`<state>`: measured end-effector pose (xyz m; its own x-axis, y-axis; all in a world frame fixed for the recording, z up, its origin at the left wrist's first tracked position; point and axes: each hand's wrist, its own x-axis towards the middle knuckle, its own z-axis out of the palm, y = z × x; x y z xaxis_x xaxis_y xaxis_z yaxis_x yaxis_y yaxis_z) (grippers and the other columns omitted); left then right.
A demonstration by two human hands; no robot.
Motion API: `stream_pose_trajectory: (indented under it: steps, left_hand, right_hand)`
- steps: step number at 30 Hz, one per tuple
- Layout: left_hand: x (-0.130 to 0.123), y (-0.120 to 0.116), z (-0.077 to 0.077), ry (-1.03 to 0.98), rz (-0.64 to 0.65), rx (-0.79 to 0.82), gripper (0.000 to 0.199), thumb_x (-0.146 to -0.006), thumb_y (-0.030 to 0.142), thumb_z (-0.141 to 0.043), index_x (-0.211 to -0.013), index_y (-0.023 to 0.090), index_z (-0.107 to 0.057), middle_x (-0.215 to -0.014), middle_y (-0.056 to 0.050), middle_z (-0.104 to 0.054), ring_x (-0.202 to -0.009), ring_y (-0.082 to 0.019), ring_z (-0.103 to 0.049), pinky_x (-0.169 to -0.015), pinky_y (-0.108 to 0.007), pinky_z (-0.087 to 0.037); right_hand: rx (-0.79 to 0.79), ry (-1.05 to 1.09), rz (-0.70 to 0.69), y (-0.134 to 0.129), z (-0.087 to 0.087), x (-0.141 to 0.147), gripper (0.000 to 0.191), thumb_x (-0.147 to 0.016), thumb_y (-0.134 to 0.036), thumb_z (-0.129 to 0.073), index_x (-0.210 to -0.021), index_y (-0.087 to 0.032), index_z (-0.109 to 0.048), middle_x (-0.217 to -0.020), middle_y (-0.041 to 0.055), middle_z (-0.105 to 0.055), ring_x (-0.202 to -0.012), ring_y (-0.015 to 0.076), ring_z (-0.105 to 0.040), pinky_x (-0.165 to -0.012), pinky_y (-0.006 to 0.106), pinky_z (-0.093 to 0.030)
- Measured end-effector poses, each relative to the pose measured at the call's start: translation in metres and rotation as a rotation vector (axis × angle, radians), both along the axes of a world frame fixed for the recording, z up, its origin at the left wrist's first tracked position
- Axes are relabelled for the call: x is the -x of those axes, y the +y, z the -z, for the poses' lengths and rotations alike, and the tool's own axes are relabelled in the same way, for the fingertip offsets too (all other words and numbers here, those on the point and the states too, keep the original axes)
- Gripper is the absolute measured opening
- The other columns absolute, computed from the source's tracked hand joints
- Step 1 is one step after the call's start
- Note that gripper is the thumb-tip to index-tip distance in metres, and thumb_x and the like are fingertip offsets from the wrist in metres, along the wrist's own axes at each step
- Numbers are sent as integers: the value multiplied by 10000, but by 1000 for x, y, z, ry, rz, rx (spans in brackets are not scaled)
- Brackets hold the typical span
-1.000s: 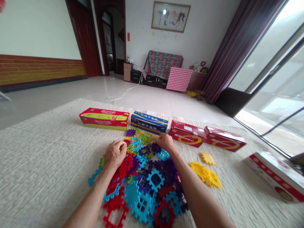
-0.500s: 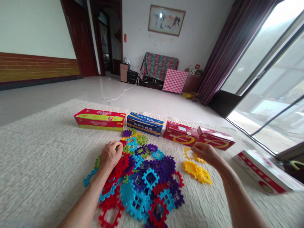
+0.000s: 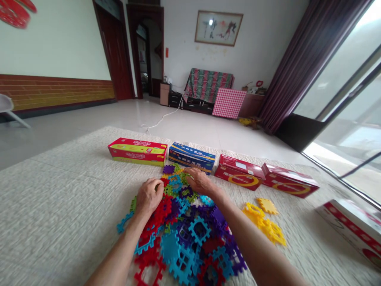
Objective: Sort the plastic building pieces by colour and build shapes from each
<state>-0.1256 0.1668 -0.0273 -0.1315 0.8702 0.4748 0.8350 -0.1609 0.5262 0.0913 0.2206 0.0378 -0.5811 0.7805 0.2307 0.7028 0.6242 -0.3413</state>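
Interlocking plastic building pieces with notched edges lie in a heap, among them a blue frame, a red frame and a purple plate. My left hand rests at the heap's left side, fingers curled beside red pieces; what they hold, if anything, is hidden. At the heap's far end, my right hand reaches down with bent fingers by a yellow piece and green ones. Its fingertips are partly covered. Apart on the right lie yellow pieces and a flat yellow square.
Behind the heap stand a red-and-green box, a blue box and two dark red boxes. A white-and-red box lies at right. All rest on a cream textured mat.
My right hand has moved left from the yellow pieces to the heap's far end. A flat yellow square now lies by the yellow group. My left hand stays curled; the view has shifted left.
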Motion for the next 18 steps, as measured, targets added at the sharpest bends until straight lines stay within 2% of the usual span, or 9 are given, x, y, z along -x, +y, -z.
stream_pose_trajectory:
  steps: [4,9,13,15,18]
  left_hand:
    - [-1,0,2,-28,-41,3,259,-836,255,-490,-1032,203,-651,-1006,-58,-692,-941,-203,-624,-871,-306,-461]
    - [-2,0,3,-27,-48,5,250,-845,265,-476,-1000,204,-662,-1012,-63,-694,-947,-209,-628,-880,-319,-466]
    - [-2,0,3,-27,-42,0,252,-842,262,-479,-1001,196,-663,-1014,-69,-691,-950,-209,-626,-885,-324,-466]
    - [-2,0,3,-29,-42,4,253,-838,253,-484,-1006,194,-663,-1011,-70,-692,-952,-210,-624,-888,-327,-464]
    - [-2,0,2,-35,-45,15,256,-838,246,-490,-1013,187,-666,-1008,-71,-690,-951,-215,-622,-887,-333,-463]
  right_hand:
    - [-13,-79,47,9,11,6,312,-911,-246,-411,-1165,-227,-592,-1141,61,-654,-1089,202,-562,-934,327,-382]
    - [22,-41,48,5,14,-5,311,-935,-258,-369,-972,-235,-677,-989,21,-711,-941,162,-633,-848,243,-412]
    - [8,-63,235,12,16,2,285,-880,-209,-443,-1061,-220,-662,-1078,29,-692,-999,160,-624,-864,212,-416]
    - [26,-104,308,21,18,12,303,-841,-244,-510,-1108,-188,-643,-1102,72,-678,-1014,193,-620,-869,238,-430]
    - [65,-159,336,32,22,27,418,-752,-344,-633,-1115,-137,-634,-1073,139,-665,-983,250,-625,-844,287,-454]
